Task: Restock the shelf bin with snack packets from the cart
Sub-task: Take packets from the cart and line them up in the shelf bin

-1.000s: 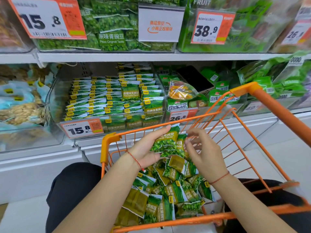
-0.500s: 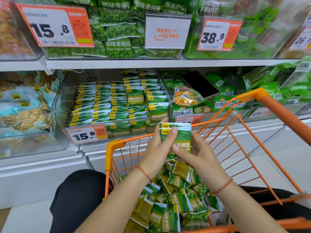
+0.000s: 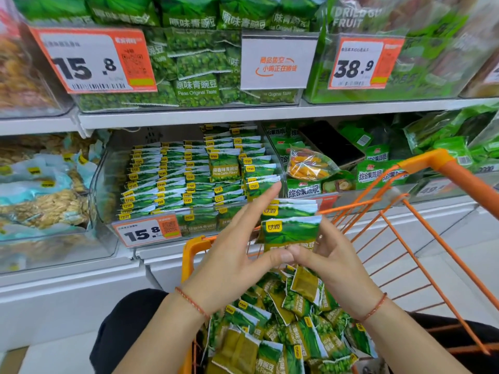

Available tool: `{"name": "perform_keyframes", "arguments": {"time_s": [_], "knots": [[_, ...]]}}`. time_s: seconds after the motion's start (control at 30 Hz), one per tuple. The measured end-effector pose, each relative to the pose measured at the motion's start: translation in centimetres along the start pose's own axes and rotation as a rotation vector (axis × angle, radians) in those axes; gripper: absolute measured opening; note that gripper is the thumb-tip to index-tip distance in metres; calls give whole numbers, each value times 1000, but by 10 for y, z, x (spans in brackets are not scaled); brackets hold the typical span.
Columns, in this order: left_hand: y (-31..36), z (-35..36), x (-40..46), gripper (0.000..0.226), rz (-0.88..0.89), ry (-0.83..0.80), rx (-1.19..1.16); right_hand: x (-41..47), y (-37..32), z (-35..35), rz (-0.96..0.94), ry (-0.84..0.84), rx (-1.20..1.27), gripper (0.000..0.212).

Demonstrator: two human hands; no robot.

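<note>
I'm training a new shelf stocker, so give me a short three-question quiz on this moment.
1. True or false: the packets held by both hands are already inside the shelf bin.
2. What price does the bin's tag show? A) 38.9 B) 15.8 C) 26.8
3. Fill in: the loose packets wait in the orange ____.

Key: 1 false, the left hand and right hand hold them above the cart, in front of the bin; 2 B; 3 cart.
</note>
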State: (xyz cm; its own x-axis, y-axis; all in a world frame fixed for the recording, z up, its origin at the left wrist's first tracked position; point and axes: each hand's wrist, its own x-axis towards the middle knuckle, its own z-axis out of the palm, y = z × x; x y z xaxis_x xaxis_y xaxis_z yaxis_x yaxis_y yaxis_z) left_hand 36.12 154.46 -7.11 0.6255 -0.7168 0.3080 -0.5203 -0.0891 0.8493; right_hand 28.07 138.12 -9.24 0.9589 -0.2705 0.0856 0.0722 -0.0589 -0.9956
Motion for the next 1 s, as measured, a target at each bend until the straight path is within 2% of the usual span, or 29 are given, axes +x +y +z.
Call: {"name": "perform_keyframes", "arguments": {"time_s": [0.03, 0.1, 0.13, 0.27, 0.37, 0.43, 0.5, 0.53, 0.57, 0.63, 0.7, 0.73, 0.77, 0.9, 1.0], "knots": [[-2, -3, 1, 77, -7, -21, 39, 2, 2, 0, 20, 0, -8, 75], [-6, -9, 5, 74, -15, -51, 118, 7, 7, 0, 57, 6, 0, 40], [-9, -12, 6, 73, -20, -59, 142, 9, 8, 1, 66, -4, 9, 32], [-17, -25, 10, 69, -40, -61, 169, 25, 8, 9, 71, -64, -26, 35], [-24, -41, 15, 70, -40, -24, 144, 45, 2, 18, 112, -151, -77, 74], [-31, -49, 20, 73, -45, -7, 130, 59, -6, 21, 225, -255, -34, 92], [-37, -57, 25, 71, -46, 36, 142, 74, -19, 18, 386, -365, 88, 90], [-40, -62, 28, 68, -43, 68, 158, 81, -26, 16, 387, -388, 60, 78], [-43, -67, 33, 64, -43, 107, 171, 88, -29, 13, 314, -348, -61, 61], [-53, -82, 46, 58, -82, 187, 180, 103, -32, 8, 17, -71, -370, 29], [-66, -92, 64, 55, -159, 189, 199, 119, -25, 2, -222, 203, -648, 24], [-72, -94, 72, 56, -199, 156, 232, 126, -20, 2, -279, 257, -746, 29], [-78, -92, 80, 58, -231, 115, 263, 133, -10, 1, -316, 263, -825, 35], [-100, -81, 106, 63, -309, -14, 295, 147, 27, 7, -324, 108, -1002, 54], [-112, -81, 116, 65, -325, -38, 323, 148, 35, 7, -365, 168, -962, 57]]}}
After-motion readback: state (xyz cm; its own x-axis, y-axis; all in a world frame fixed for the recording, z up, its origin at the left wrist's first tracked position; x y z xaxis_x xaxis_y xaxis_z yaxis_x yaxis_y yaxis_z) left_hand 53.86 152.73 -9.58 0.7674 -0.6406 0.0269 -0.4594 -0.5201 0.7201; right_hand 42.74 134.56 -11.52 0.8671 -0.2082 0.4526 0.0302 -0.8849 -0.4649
